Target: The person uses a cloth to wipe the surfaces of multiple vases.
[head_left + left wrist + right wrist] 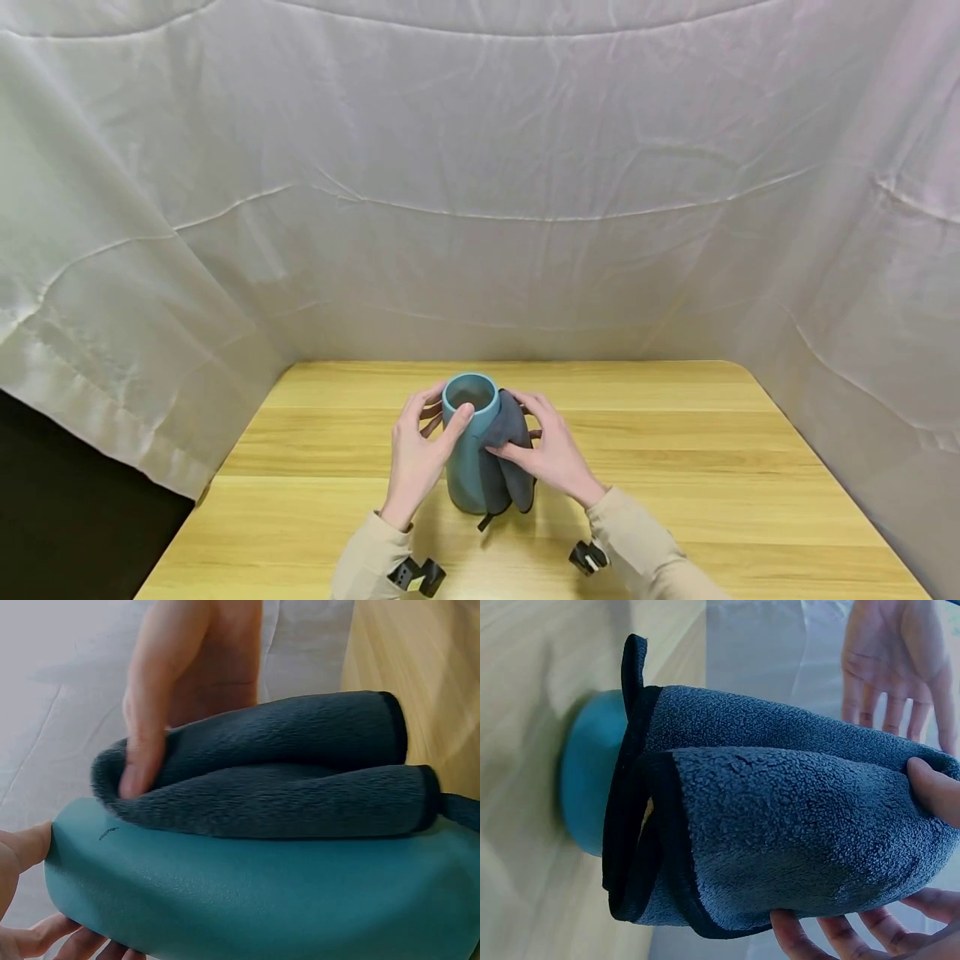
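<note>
Where cloth [802, 817] folds, fuzzy grey, black-edged

Makeshift booth [847, 333]: pale cloth walls [525, 150], wooden tabletop [675, 475]

We can pass over the wood-grain tabletop [690, 467] well left or right of the teal cylindrical container [465, 475]; close in, the left hand [416, 458] blocks one flank, the grey towel [512, 427] and right hand [553, 452] the other.

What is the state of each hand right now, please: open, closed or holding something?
Left hand: holding the teal container near its rim.
Right hand: holding the folded dark grey cloth at the container's side.
</note>
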A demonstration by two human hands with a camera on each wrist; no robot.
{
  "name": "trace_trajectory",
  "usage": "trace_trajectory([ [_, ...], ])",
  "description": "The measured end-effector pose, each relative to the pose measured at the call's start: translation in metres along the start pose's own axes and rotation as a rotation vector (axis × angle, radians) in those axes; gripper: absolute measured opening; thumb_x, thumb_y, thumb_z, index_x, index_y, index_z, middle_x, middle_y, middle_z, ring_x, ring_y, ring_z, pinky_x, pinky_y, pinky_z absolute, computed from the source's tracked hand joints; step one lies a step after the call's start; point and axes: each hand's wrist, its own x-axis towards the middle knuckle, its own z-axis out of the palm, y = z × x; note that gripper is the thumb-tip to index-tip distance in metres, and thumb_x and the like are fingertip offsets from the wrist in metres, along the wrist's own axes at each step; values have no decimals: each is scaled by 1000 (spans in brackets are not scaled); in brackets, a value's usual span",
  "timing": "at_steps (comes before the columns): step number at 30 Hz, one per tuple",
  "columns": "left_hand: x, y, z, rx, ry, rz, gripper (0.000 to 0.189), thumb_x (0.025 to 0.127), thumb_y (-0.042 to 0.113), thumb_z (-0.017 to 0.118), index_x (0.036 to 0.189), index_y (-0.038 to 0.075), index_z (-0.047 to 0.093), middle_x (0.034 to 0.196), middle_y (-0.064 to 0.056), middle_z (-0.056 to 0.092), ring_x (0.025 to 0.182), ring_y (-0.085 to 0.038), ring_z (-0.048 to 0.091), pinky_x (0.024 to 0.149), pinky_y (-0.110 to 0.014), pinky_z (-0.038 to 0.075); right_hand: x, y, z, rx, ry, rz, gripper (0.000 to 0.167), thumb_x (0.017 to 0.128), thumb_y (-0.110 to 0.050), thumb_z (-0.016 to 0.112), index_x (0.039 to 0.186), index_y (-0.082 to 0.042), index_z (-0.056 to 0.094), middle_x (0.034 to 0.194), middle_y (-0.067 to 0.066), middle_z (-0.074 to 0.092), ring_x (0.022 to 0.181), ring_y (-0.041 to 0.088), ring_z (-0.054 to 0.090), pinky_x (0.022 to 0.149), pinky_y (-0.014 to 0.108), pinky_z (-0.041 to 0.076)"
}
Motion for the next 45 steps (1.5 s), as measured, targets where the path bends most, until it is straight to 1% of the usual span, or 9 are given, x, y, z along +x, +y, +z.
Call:
trace_trajectory([
  [5, 0, 0, 0, -2, -5, 2, 46, 87, 25, 80, 129, 14, 66, 120, -9, 68, 102, -24, 65, 100, -46, 56, 3, -6, -2, -8, 10, -22, 71, 78, -19, 87, 141, -14, 56, 126, 9, 60, 114, 27, 60, 82, 36, 60],
  [10, 0, -1, 0, -6, 0, 6, 46, 87, 25, 80, 129, 13, 66, 120, -9, 69, 102, -24, 66, 100, -46, 56, 1, -2, 1, -19, 28, -35, 71, 76, -18, 88, 140, -12, 57, 125, 9, 60, 113, 27, 61, 79, 33, 60],
  [13, 1, -1, 0, -3, 2, 7, 46, 87, 25, 80, 129, 13, 66, 120, -9, 69, 102, -24, 65, 100, -46, 56, -2, 3, 4, -17, 38, -17, 72, 75, -18, 88, 140, -12, 58, 124, 9, 61, 112, 28, 61, 79, 34, 61],
  [20, 1, -2, 1, -3, 0, 7, 46, 87, 25, 80, 129, 14, 66, 120, -9, 68, 102, -24, 66, 100, -45, 56, -12, 17, 12, -8, 35, 70, 73, 74, -22, 90, 140, -14, 59, 123, 10, 61, 114, 28, 59, 80, 30, 59],
  [26, 1, -3, 1, -5, 1, 10, 47, 87, 25, 80, 129, 13, 65, 120, -9, 68, 101, -23, 65, 100, -46, 56, -15, 22, 14, 28, 27, 91, 73, 74, -20, 90, 140, -14, 59, 126, 11, 60, 114, 28, 59, 81, 32, 59],
  [32, 0, -2, 1, -10, 7, 12, 46, 86, 24, 80, 129, 13, 66, 120, -9, 68, 101, -23, 65, 99, -45, 56, -12, 17, 12, 5, 28, 95, 73, 74, -21, 90, 140, -15, 58, 124, 9, 61, 113, 26, 59, 82, 31, 58],
  [38, 0, -2, 1, -3, 10, 12, 46, 87, 24, 80, 129, 13, 66, 120, -9, 68, 100, -22, 65, 99, -45, 56, -6, 7, 7, -5, 23, 78, 74, 75, -21, 89, 142, -15, 57, 125, 8, 61, 114, 26, 58, 84, 34, 58],
  [41, 0, -2, 1, -1, 12, 10, 46, 87, 24, 80, 129, 13, 65, 120, -9, 67, 101, -22, 65, 99, -46, 56, -4, 2, 4, -1, 21, 51, 73, 76, -21, 89, 142, -14, 57, 125, 9, 61, 115, 26, 58, 84, 32, 58],
  [45, 0, -1, 2, -4, 13, 7, 47, 87, 25, 80, 129, 13, 65, 120, -9, 67, 101, -23, 65, 100, -46, 56, -3, 1, 4, 6, 32, 20, 72, 77, -22, 88, 141, -13, 58, 123, 9, 61, 113, 27, 59, 82, 30, 57],
])
